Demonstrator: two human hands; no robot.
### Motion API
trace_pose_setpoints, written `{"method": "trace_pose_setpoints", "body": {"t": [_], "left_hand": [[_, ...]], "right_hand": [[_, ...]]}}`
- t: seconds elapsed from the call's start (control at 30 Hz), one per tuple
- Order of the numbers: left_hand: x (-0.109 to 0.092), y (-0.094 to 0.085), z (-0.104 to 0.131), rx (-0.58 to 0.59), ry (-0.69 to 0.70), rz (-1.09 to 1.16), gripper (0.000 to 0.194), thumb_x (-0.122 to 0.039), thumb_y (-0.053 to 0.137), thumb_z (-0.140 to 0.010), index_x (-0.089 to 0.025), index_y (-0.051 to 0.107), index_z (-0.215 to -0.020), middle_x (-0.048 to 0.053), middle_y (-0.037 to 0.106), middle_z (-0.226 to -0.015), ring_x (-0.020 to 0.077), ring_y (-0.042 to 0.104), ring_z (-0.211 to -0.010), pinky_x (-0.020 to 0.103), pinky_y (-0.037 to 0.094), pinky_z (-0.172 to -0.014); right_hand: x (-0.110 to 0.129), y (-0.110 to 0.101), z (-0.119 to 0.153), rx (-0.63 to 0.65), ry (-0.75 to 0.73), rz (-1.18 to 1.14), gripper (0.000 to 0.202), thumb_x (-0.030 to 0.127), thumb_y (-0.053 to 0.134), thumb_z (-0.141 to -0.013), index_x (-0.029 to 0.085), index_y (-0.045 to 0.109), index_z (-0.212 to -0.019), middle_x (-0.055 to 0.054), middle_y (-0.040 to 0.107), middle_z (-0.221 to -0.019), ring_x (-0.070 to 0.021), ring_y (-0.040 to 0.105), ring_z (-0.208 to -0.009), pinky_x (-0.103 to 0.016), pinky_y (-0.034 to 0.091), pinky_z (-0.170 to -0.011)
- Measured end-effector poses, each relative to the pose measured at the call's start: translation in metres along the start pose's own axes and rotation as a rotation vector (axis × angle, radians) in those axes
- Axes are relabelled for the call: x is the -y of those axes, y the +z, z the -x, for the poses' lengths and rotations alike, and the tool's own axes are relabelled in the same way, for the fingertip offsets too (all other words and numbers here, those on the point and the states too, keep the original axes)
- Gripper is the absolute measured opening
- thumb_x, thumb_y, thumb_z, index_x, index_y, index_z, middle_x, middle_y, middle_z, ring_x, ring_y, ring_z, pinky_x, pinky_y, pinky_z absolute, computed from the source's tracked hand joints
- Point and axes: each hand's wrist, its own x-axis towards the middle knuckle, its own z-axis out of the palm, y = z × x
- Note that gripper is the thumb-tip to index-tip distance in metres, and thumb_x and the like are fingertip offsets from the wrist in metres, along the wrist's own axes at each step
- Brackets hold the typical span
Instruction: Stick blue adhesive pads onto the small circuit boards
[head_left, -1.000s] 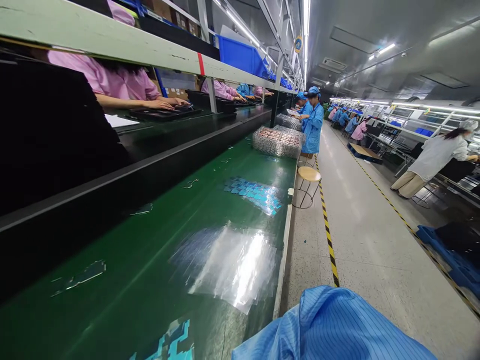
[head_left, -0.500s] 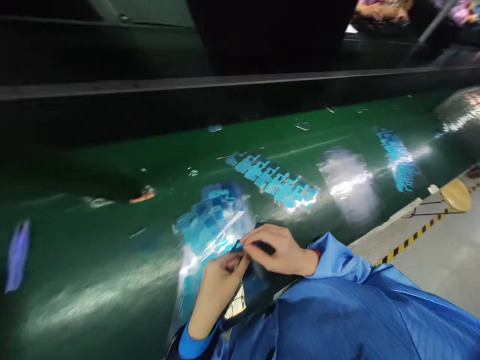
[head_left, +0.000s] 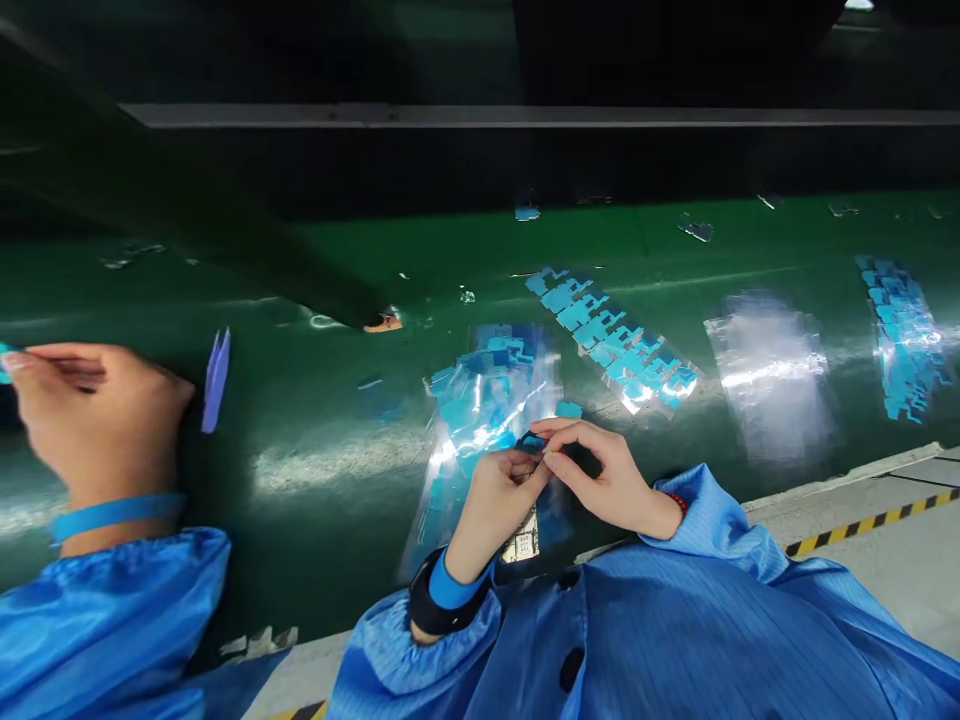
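Both of my hands meet over the front of the green bench. My left hand [head_left: 504, 500] is closed, its fingertips pinching a small dark piece with a blue face [head_left: 531, 441]. My right hand [head_left: 611, 470] pinches at the same piece from the right, thumb and index fingertip together; its exact kind is too small to make out. Below my left hand lies a board-like piece [head_left: 523, 540] with a pale, patterned face, partly covered by the hand. Beside my hands, clear film sheets bearing light-blue cut pieces [head_left: 480, 400] lie in a shiny, overlapping pile.
A strip of blue pieces [head_left: 611, 335], a stack of clear film [head_left: 772, 365] and another blue strip [head_left: 907, 340] lie to the right. Leftward are purple tweezers [head_left: 217, 382] and a co-worker's hand [head_left: 109, 420] pinching something blue. A dark post [head_left: 262, 240] rises from the bench.
The view has swung left, bringing a co-worker's hand and sleeve into sight. My hands stay together at the small piece, with only slight finger movement.
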Motion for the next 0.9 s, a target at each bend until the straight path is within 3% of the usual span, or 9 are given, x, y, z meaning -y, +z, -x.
{"method": "trace_pose_setpoints", "body": {"t": [0.17,0.37,0.43,0.5,0.6,0.67,0.77,0.83,0.9], "left_hand": [[0.005,0.002,-0.002,-0.028,-0.005,0.014,0.045,-0.042,0.058,-0.068,-0.023,0.025,-0.044,-0.008,0.019,-0.042,0.0068,0.017,-0.044,0.023,0.015,-0.042],[0.009,0.003,-0.004,-0.055,-0.014,0.046,0.046,-0.040,0.059,-0.068,-0.023,0.024,-0.043,-0.009,0.020,-0.039,0.0065,0.020,-0.041,0.023,0.022,-0.043],[0.009,0.002,-0.005,-0.053,-0.026,0.047,0.035,-0.037,0.060,-0.066,-0.022,0.037,-0.044,-0.008,0.030,-0.038,0.0082,0.028,-0.039,0.024,0.026,-0.043],[0.009,0.002,-0.006,-0.052,-0.030,0.049,0.018,-0.034,0.061,-0.063,-0.020,0.054,-0.054,-0.003,0.049,-0.045,0.0126,0.043,-0.045,0.025,0.034,-0.047],[0.007,0.000,-0.004,-0.028,-0.021,0.040,0.012,-0.030,0.061,-0.062,-0.018,0.062,-0.064,0.003,0.063,-0.062,0.0169,0.053,-0.058,0.027,0.040,-0.054],[0.005,-0.006,-0.001,0.033,-0.024,0.018,0.010,-0.028,0.060,-0.064,-0.019,0.061,-0.061,-0.001,0.057,-0.055,0.0138,0.045,-0.049,0.026,0.034,-0.049],[0.002,-0.025,0.006,0.169,-0.022,-0.021,0.022,-0.025,0.060,-0.065,-0.020,0.048,-0.047,-0.008,0.031,-0.041,0.0086,0.023,-0.042,0.025,0.019,-0.044],[0.001,-0.040,0.011,0.262,-0.010,-0.038,0.033,-0.025,0.062,-0.065,-0.021,0.039,-0.042,-0.009,0.019,-0.042,0.0080,0.016,-0.045,0.025,0.015,-0.045],[0.000,-0.054,0.016,0.330,0.002,-0.053,0.035,-0.028,0.063,-0.068,-0.020,0.042,-0.042,-0.009,0.018,-0.044,0.0082,0.015,-0.046,0.026,0.015,-0.046]], "right_hand": [[-0.001,-0.006,-0.006,0.019,0.180,-0.252,0.010,0.031,0.060,-0.088,0.022,0.058,-0.087,-0.008,0.063,-0.124,-0.0182,0.057,-0.121,-0.036,0.044,-0.104],[-0.003,-0.008,-0.011,0.043,0.278,-0.347,0.017,0.038,0.061,-0.087,0.022,0.057,-0.085,-0.007,0.067,-0.117,-0.0173,0.065,-0.105,-0.037,0.049,-0.097],[0.001,-0.008,-0.010,0.054,0.285,-0.357,0.016,0.037,0.060,-0.089,0.022,0.056,-0.084,-0.006,0.068,-0.115,-0.0180,0.066,-0.104,-0.037,0.050,-0.096],[0.007,-0.007,-0.009,0.050,0.267,-0.362,0.016,0.037,0.059,-0.089,0.022,0.056,-0.084,-0.007,0.069,-0.114,-0.0189,0.066,-0.104,-0.038,0.050,-0.096],[0.016,-0.008,-0.010,0.026,0.219,-0.327,0.017,0.039,0.058,-0.090,0.023,0.056,-0.086,-0.006,0.069,-0.109,-0.0184,0.067,-0.100,-0.039,0.051,-0.094],[0.018,-0.011,-0.013,0.019,0.197,-0.289,0.018,0.040,0.057,-0.090,0.023,0.056,-0.087,-0.005,0.070,-0.097,-0.0166,0.068,-0.090,-0.036,0.054,-0.087],[0.017,-0.021,-0.020,0.014,0.190,-0.212,0.018,0.040,0.058,-0.089,0.023,0.057,-0.089,-0.001,0.066,-0.078,-0.0137,0.066,-0.074,-0.029,0.055,-0.069],[0.015,-0.029,-0.025,-0.005,0.177,-0.132,0.015,0.037,0.060,-0.089,0.023,0.060,-0.092,0.000,0.063,-0.079,-0.0121,0.064,-0.070,-0.026,0.053,-0.065],[0.014,-0.037,-0.029,-0.032,0.151,-0.064,0.013,0.034,0.062,-0.088,0.023,0.063,-0.095,0.000,0.063,-0.083,-0.0112,0.063,-0.071,-0.026,0.053,-0.067]]}}
